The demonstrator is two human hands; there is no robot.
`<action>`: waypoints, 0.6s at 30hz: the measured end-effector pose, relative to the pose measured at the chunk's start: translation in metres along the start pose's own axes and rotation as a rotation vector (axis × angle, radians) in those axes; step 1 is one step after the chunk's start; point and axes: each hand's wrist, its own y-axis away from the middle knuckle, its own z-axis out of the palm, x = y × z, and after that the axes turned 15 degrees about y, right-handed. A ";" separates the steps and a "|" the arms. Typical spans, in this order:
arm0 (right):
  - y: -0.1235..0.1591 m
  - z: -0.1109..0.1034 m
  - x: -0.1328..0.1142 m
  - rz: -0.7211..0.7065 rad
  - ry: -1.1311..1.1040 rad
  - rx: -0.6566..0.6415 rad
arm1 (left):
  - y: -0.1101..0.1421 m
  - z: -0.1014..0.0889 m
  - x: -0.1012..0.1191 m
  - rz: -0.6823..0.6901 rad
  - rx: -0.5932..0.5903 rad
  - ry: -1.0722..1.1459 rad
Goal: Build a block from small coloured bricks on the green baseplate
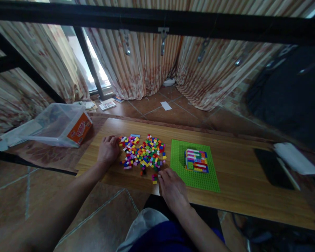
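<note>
A loose pile of small colourful toy bricks point(144, 152) is spread over the wooden table. At the left edge of this pile rests my left hand point(108, 149), fingers curled and tips against the bricks; what they pinch, if anything, is hidden. My right hand point(172, 187) lies near the front edge with its fingers closed, touching or right beside a few magenta, green and yellow bricks point(154, 179). Its fingertips are too small to read clearly. Just beyond that hand, a green baseplate point(178, 175) carries a block-shaped build of multicoloured bricks point(196, 161).
A clear plastic bin point(55, 122) with an orange label stands tilted left of the table point(236, 175). A dark flat pad point(273, 168) and a white object point(295, 158) lie at the right end. A black bar point(147, 15) with hanging metal clips crosses above.
</note>
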 end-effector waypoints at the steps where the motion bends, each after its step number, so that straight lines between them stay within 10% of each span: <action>1: -0.001 0.001 -0.001 0.002 0.006 0.002 | 0.000 0.000 0.000 -0.002 0.001 -0.004; 18: -0.004 0.013 0.000 -0.035 0.089 0.064 | 0.001 -0.001 -0.004 0.001 -0.014 -0.038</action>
